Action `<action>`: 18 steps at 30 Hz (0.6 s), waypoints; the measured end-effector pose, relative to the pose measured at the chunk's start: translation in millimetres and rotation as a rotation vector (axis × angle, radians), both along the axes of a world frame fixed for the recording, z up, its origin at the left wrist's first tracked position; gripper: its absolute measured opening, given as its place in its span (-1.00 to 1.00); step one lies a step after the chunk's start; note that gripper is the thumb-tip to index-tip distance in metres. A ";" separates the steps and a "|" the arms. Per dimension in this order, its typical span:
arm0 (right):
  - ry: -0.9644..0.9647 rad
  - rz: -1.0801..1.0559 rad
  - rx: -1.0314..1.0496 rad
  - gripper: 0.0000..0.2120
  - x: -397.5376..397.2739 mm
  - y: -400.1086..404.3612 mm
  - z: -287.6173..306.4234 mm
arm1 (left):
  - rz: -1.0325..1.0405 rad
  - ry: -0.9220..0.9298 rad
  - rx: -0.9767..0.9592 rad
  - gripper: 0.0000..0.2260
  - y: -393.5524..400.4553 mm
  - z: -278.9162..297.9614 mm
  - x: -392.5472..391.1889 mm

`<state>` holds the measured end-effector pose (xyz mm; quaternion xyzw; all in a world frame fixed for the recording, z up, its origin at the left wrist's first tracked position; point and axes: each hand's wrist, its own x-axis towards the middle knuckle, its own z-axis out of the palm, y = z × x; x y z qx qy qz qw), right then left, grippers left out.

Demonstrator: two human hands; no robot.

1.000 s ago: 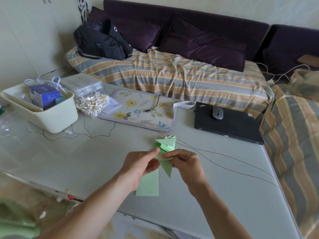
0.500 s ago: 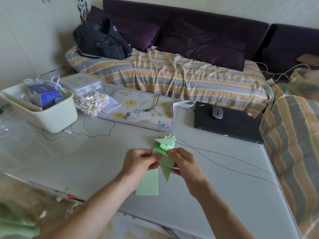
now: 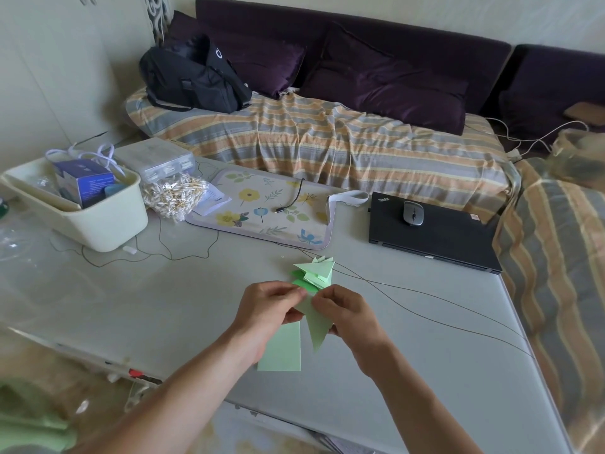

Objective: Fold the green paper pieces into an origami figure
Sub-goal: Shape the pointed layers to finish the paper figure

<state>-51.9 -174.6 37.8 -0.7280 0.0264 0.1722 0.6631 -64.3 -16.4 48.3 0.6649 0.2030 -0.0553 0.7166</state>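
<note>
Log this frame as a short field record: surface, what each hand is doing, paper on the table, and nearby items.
surface: pale table
left hand: pinches the green folded piece
right hand: pinches the same piece from the other side
paper on table: flat green strip below the left hand; pile of folded green pieces beyond the hands
nearby: closed black laptop with a mouse on it; floral mat; cream bin

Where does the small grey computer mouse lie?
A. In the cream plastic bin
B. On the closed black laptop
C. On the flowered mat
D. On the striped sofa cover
B: the small grey computer mouse rests on the lid of the closed black laptop, right of the flowered mat.
</note>
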 end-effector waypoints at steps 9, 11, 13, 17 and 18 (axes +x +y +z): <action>-0.114 0.024 -0.106 -0.77 -1.8 1.7 4.3 | -0.079 -0.004 0.054 -0.94 -0.8 4.0 -2.9; -0.117 0.024 -0.097 -0.78 -1.9 2.1 4.5 | -0.063 -0.002 0.062 -0.95 -0.7 4.4 -2.9; -0.104 0.015 -0.084 -0.81 -0.9 1.9 3.1 | -0.046 -0.009 0.071 -0.95 -0.9 4.8 -2.3; -0.033 -0.030 -0.069 -0.85 4.3 -2.8 -2.8 | 0.031 -0.006 0.092 -0.96 2.4 4.2 2.0; -0.026 -0.032 -0.079 -0.85 5.2 -3.9 -3.7 | 0.047 -0.005 0.094 -0.95 3.4 4.2 2.8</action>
